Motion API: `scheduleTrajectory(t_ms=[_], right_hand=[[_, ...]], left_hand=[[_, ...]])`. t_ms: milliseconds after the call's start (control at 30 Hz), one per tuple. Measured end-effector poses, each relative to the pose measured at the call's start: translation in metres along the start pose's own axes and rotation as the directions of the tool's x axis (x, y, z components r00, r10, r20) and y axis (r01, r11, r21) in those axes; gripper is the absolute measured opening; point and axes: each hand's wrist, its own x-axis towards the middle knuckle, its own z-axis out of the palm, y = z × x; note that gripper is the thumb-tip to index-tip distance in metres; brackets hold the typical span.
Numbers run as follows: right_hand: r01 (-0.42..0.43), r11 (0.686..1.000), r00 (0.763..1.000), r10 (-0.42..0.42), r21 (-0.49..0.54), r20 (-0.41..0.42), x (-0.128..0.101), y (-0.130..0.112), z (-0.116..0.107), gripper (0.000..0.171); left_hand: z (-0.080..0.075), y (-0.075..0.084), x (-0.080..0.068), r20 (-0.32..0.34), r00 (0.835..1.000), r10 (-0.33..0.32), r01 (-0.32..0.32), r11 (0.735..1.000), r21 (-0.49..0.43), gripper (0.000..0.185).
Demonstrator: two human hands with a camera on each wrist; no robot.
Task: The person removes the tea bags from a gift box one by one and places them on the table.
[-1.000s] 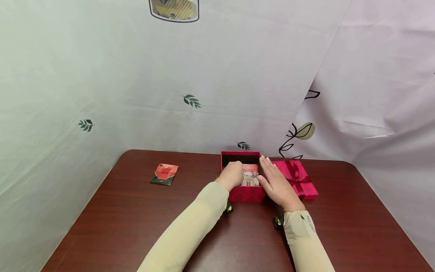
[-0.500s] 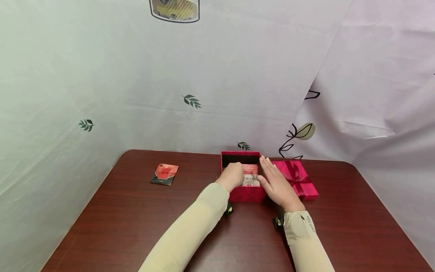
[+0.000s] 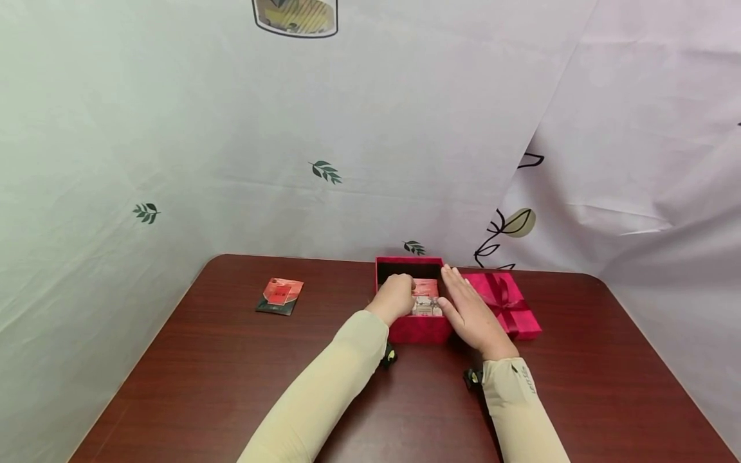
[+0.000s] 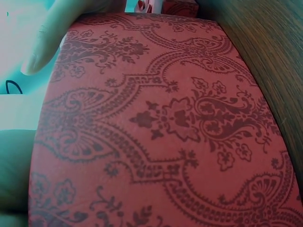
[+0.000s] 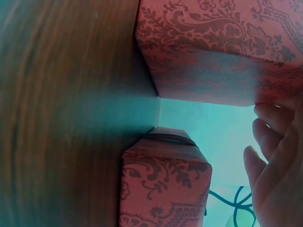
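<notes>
Printed packet [image 3: 427, 302] sits inside the open red box [image 3: 418, 329], center frame, just below the backdrop edge. Left hand [image 3: 395, 298] is curled over the packet's left side, fingers apparently pinching it; exact contact is hard to confirm from the head view. Right hand [image 3: 471, 311] lies flat, fingers straight, against the box's right wall, holding nothing. Packet looks light, thin and flexible: take it by the edges, easy to crease. Box is rigid card. Ribboned lid [image 3: 505, 302] lies just right of the box on the surface [image 3: 231, 373]. Second packet [image 3: 280, 296] well apart, left of center.
</notes>
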Motion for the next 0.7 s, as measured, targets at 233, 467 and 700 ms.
scheduleTrajectory(t_ms=[233,467,700], right_hand=[[0.003,1.0,1.0,-0.003,0.002,-0.002,0.0005,-0.0007,-0.0007,0.067],[0.011,1.0,1.0,-0.011,0.007,-0.008,0.0015,-0.0011,0.0005,0.065],[0.013,1.0,1.0,-0.013,-0.009,-0.004,0.0008,0.0003,-0.0003,0.066]], left_hand=[[-0.0042,-0.0023,-0.0002,0.022,0.999,0.035,-0.034,0.998,-0.046,0.009],[-0.0039,-0.0025,-0.0004,0.072,0.996,0.047,-0.042,0.997,-0.072,0.008],[-0.0029,-0.0026,0.0022,0.007,0.998,0.062,-0.061,0.989,-0.132,0.01]])
